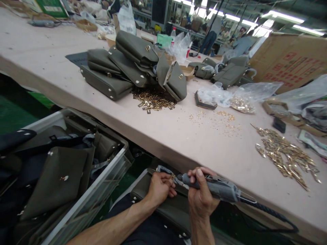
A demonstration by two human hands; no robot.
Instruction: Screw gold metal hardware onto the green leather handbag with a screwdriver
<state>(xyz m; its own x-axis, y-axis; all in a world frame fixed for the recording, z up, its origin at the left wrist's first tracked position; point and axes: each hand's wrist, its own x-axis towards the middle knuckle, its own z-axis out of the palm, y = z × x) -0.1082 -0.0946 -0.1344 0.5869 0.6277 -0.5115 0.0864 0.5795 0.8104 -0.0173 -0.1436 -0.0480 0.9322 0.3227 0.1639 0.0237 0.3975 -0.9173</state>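
Note:
In my right hand (203,197) is a grey corded electric screwdriver (222,188), its tip pointing left. The fingers wrap round its body, and a black cord trails off to the right. My left hand (161,186) pinches a small gold metal fitting (172,177) close to the screwdriver's tip. Whether the tip touches the fitting, I cannot tell. Below both hands a dark olive handbag (173,207) lies across my lap, with clear plastic wrap near its upper edge. My forearms cover part of the bag.
A grey crate (112,163) full of olive bags stands at left. On the table (153,132) are piled bags (122,64), gold bars (153,100), tiny screws (226,115) and gold plates (286,153). A cardboard box (288,61) stands at back right. People are in the background.

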